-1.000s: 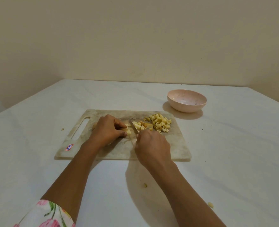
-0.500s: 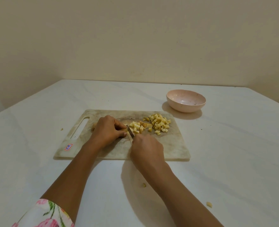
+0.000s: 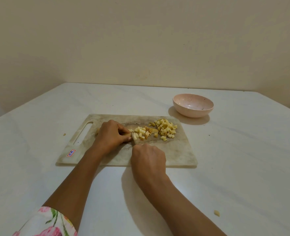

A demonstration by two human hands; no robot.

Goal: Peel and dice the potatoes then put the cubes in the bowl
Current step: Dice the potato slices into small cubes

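Knife [image 3: 133,138] stepped left along cutting board [image 3: 175,155]; right hand [image 3: 148,160] grips it, left hand [image 3: 111,134] pins probably last potato piece; dicing nearly done.

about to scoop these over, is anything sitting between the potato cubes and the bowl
Nothing visible does. The diced cubes lie at the cutting board's far right, and only bare table separates that corner from the pink bowl.
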